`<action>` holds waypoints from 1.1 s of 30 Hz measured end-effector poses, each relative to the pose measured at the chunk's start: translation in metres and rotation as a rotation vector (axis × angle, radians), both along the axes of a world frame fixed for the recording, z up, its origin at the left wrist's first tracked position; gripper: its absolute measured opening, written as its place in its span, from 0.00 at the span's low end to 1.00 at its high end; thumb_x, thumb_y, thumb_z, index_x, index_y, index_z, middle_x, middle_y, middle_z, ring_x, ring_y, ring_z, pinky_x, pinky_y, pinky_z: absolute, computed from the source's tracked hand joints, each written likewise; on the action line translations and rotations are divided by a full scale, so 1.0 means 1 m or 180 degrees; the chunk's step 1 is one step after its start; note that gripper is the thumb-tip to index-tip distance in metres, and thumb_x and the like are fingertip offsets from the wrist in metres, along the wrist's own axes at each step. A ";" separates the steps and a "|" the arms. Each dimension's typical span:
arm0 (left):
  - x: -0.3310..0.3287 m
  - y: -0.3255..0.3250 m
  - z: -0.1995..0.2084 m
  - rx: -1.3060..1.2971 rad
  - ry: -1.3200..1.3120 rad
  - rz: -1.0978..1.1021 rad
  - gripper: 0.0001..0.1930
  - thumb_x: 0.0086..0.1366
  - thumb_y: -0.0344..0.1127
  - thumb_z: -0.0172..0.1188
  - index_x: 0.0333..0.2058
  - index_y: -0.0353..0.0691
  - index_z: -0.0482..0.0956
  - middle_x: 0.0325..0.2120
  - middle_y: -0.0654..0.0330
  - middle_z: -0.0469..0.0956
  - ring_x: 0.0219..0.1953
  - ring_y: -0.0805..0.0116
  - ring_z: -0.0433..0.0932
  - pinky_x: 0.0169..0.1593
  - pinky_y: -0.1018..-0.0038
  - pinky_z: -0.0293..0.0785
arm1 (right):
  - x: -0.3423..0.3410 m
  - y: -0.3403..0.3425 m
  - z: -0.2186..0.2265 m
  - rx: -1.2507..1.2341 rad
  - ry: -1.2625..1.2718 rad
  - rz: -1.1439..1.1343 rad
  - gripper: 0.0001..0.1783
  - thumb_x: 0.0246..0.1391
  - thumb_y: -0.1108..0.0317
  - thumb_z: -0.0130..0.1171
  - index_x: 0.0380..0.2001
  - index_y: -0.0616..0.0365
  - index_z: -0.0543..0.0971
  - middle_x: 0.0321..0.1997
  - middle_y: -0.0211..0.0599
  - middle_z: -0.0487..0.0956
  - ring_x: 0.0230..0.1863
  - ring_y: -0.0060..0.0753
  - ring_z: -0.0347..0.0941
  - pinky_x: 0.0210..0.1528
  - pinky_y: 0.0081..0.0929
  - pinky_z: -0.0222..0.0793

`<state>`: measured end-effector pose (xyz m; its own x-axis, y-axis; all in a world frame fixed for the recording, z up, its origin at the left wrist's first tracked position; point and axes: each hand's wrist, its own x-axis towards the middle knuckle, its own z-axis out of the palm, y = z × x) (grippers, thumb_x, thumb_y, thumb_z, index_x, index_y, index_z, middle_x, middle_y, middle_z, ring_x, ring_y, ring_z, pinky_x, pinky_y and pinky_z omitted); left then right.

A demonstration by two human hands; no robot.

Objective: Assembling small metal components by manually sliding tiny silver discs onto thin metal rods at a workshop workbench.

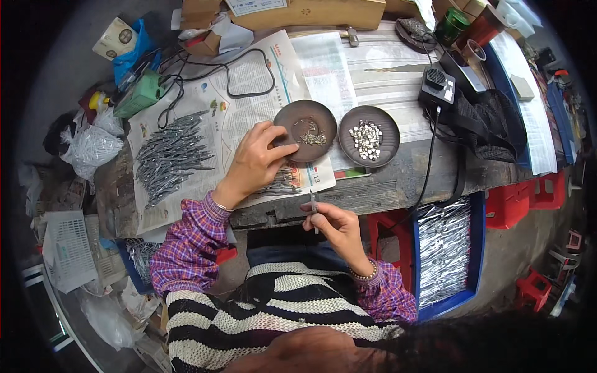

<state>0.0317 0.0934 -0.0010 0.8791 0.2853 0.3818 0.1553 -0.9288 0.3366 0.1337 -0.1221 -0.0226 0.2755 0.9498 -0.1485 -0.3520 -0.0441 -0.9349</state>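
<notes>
My left hand [254, 156] reaches over the near left rim of a dark round dish [289, 118]. Its fingers are apart, and one fingertip comes close to the small metal pins [314, 138] lying inside. Nothing shows in its grasp. Nearer the table edge, my right hand [339, 229] pinches a slim grey metal piece [313, 198] held upright. A second dark dish [388, 133], just right of the first, contains small round silvery pieces [365, 139]. More slim metal pieces [283, 181] lie on newspaper beneath my left hand, partly covered by it.
A large heap of slim grey metal pieces [171, 155] covers the newspaper [245, 118] on the left. A black cable [229, 78] loops behind it. A hammer [353, 37] lies at the back. Right of me, a blue tray [480, 248] holds many shiny metal strips beside red stools [511, 205].
</notes>
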 end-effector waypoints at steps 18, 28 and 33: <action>0.003 0.012 0.000 -0.1352 -0.0186 0.0141 0.08 0.44 0.24 0.66 0.26 0.38 0.83 0.29 0.60 0.78 0.38 0.62 0.74 0.41 0.70 0.71 | -0.001 -0.002 -0.004 -0.0044 -0.0002 -0.0039 0.13 0.60 0.73 0.52 0.45 0.68 0.77 0.28 0.31 0.78 0.32 0.19 0.74 0.35 0.16 0.68; 0.024 0.016 -0.005 -0.1351 -0.0436 0.0274 0.07 0.47 0.26 0.64 0.28 0.39 0.84 0.26 0.59 0.80 0.31 0.62 0.76 0.36 0.71 0.71 | 0.006 0.001 -0.011 -0.0019 0.0313 -0.0169 0.12 0.59 0.71 0.53 0.44 0.66 0.77 0.27 0.30 0.79 0.29 0.16 0.72 0.32 0.15 0.67; 0.007 0.009 0.000 -0.1711 -0.0829 0.0513 0.05 0.47 0.28 0.63 0.25 0.38 0.82 0.24 0.57 0.79 0.27 0.60 0.76 0.34 0.70 0.73 | -0.007 0.000 0.012 0.0113 0.0757 -0.0302 0.11 0.61 0.67 0.51 0.28 0.64 0.72 0.23 0.31 0.70 0.23 0.23 0.66 0.32 0.23 0.65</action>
<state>0.0386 0.1024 -0.0014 0.7062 0.6187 0.3442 0.1291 -0.5905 0.7966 0.1268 -0.1224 -0.0105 0.3250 0.9271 -0.1869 -0.5633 0.0310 -0.8257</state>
